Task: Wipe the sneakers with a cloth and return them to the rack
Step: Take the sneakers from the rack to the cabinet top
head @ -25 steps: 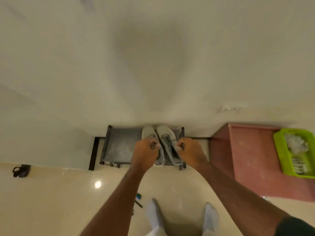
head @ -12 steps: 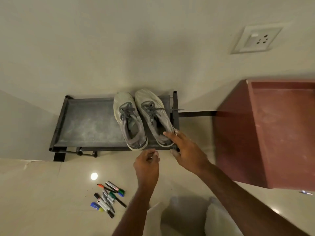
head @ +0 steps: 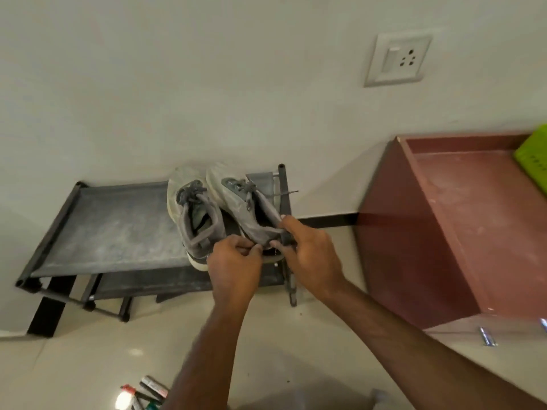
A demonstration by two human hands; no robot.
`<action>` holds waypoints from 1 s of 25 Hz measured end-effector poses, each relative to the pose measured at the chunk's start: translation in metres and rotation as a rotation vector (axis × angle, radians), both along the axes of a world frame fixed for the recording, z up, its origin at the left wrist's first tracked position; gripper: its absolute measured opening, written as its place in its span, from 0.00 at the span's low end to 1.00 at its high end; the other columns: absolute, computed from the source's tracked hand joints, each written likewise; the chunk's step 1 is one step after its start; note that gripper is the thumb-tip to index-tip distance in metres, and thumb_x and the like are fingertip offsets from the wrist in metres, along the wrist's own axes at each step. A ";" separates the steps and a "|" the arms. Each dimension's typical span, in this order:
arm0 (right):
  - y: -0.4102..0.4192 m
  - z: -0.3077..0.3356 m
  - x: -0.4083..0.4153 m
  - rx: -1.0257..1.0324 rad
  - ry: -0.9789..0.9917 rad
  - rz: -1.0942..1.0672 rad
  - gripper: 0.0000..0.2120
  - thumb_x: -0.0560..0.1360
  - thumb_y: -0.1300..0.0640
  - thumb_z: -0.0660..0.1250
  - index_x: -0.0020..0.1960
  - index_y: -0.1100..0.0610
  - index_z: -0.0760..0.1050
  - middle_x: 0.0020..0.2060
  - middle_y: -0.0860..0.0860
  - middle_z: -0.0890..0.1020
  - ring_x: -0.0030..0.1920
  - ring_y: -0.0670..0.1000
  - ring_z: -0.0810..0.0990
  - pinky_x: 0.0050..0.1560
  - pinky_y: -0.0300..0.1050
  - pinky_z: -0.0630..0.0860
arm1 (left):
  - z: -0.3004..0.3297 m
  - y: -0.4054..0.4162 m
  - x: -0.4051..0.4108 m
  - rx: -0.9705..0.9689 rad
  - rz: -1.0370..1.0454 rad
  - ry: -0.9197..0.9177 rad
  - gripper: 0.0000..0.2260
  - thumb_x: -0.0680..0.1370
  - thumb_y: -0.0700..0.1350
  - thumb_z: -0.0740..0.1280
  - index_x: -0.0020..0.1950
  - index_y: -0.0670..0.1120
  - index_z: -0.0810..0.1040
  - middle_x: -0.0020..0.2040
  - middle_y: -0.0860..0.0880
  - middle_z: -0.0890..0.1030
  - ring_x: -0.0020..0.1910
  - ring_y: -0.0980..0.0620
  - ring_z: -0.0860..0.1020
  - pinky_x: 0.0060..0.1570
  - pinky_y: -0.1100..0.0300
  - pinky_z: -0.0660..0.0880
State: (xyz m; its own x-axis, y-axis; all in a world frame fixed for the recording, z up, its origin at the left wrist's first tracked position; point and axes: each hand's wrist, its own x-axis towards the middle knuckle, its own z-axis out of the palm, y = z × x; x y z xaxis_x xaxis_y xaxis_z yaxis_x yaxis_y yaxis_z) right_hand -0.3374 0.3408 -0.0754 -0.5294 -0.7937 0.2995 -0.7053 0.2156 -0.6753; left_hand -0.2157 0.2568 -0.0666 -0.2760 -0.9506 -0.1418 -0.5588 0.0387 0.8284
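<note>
Grey sneakers (head: pixel 207 214) on dark rack (head: pixel 112 229) at frame centre, left hand (head: pixel 233 261) and right hand (head: pixel 310 255) each with grip pinching the right sneaker's heel, cream wall, socket (head: pixel 396 59) upper right, maroon counter (head: pixel 461 220) at right, markers (head: pixel 145 395) on glossy floor (head: pixel 74 365)

Both hands closed on the right sneaker (head: pixel 251 214) at its heel: the left hand (head: pixel 233 261), half a second earlier clear of the rack (head: pixel 118 229), pinched the collar, while the right hand (head: pixel 310 255) gripped it, tilting the shoe.
</note>
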 end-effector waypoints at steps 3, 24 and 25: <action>0.041 0.028 -0.002 -0.076 -0.060 -0.053 0.12 0.73 0.50 0.73 0.46 0.47 0.69 0.32 0.46 0.78 0.33 0.50 0.75 0.34 0.46 0.74 | 0.026 0.021 -0.001 -0.022 -0.049 0.136 0.05 0.72 0.44 0.76 0.44 0.49 0.82 0.35 0.50 0.85 0.36 0.53 0.84 0.43 0.50 0.84; 0.351 0.059 -0.133 0.219 -0.028 -0.656 0.10 0.66 0.60 0.75 0.42 0.55 0.74 0.34 0.50 0.80 0.36 0.53 0.77 0.29 0.39 0.67 | 0.049 0.240 -0.179 -0.218 -0.978 0.139 0.16 0.74 0.46 0.74 0.61 0.52 0.80 0.56 0.58 0.81 0.55 0.59 0.80 0.59 0.55 0.78; 0.348 0.057 -0.134 0.214 -0.035 -0.627 0.09 0.66 0.61 0.74 0.43 0.53 0.77 0.36 0.49 0.82 0.38 0.52 0.79 0.33 0.42 0.71 | 0.046 0.239 -0.185 -0.210 -0.979 0.153 0.15 0.74 0.46 0.75 0.60 0.52 0.80 0.56 0.58 0.82 0.56 0.59 0.80 0.59 0.54 0.78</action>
